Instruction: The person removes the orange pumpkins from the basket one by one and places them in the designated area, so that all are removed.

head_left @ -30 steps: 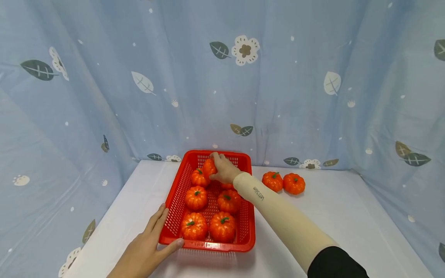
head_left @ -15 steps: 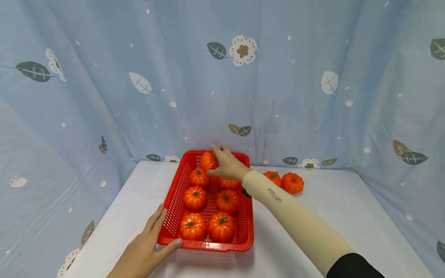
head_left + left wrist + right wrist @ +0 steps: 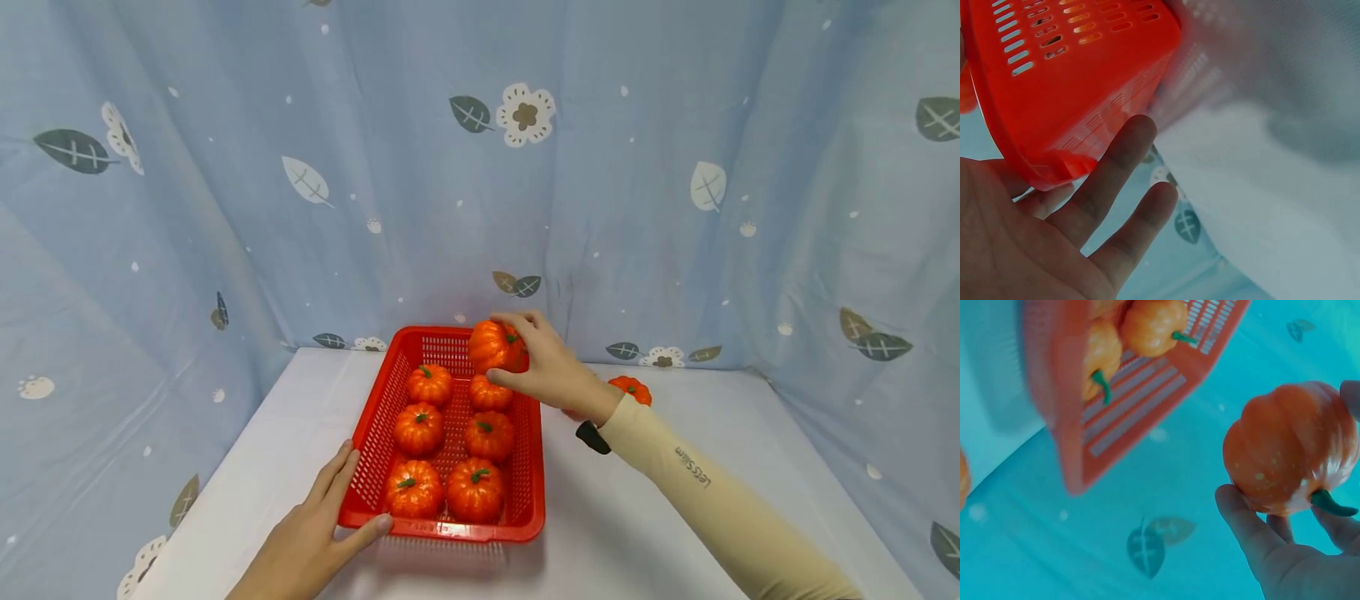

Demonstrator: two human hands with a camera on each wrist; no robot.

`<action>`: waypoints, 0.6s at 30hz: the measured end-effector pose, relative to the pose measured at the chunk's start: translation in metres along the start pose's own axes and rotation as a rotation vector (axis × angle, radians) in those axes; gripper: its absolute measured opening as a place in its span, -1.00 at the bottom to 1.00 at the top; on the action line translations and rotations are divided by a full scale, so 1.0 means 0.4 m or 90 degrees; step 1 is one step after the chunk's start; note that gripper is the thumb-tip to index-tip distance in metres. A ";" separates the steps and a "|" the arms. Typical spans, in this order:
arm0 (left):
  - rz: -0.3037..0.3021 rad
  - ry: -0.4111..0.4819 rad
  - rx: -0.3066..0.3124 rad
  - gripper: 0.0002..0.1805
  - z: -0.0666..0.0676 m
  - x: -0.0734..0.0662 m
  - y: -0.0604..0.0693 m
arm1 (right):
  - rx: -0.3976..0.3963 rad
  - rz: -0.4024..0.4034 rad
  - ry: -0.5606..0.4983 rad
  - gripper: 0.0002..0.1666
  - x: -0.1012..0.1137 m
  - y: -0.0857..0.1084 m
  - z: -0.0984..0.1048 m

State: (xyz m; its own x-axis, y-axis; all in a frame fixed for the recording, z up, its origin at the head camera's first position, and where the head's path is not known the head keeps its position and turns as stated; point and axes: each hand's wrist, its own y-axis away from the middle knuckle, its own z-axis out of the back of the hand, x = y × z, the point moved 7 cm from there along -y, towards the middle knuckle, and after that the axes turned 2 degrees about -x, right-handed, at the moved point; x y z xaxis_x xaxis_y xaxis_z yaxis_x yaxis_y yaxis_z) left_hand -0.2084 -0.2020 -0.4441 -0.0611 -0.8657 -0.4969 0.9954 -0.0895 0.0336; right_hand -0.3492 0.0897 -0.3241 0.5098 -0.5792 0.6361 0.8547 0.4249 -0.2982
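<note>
Fingers and thumb of my right hand (image 3: 543, 362) grip a small orange toy pumpkin (image 3: 495, 347) over the far right corner of the red basket (image 3: 536, 467). In the right wrist view the held pumpkin (image 3: 1291, 447) hangs apart from the basket, its green stem showing. Several like pumpkins (image 3: 418, 428) sit inside the basket in two columns. My left hand (image 3: 307, 529) rests at the basket's near left corner, thumb on the front rim. Its fingers lie straight along the side wall, as the left wrist view shows for the left hand (image 3: 1054, 231).
Partly hidden behind the right wrist, two more pumpkins (image 3: 630, 389) lie on the white table (image 3: 720, 467) right of the basket. A blue patterned curtain (image 3: 420, 208) hangs close behind the basket and along both sides.
The right hand has lifted a pumpkin from the basket's far left corner and carried it right, to above the far right corner. The left hand and basket stay almost in place.
</note>
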 end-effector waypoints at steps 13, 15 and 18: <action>0.007 0.004 0.006 0.19 -0.008 0.004 -0.004 | -0.130 0.014 0.003 -0.09 -0.091 0.126 0.132; 0.018 0.005 0.016 0.21 -0.011 0.005 -0.004 | -0.144 0.012 0.009 -0.09 -0.107 0.145 0.148; 0.015 0.002 0.011 0.20 -0.006 0.002 -0.004 | -0.171 0.003 0.019 -0.08 -0.133 0.171 0.176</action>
State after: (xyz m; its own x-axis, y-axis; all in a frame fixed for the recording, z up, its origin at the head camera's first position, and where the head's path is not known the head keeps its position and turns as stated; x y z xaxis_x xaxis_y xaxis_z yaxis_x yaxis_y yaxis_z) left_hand -0.2101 -0.2015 -0.4467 -0.0368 -0.8658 -0.4990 0.9952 -0.0771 0.0603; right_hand -0.3246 0.1986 -0.3284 0.5135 -0.5994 0.6141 0.8453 0.2303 -0.4821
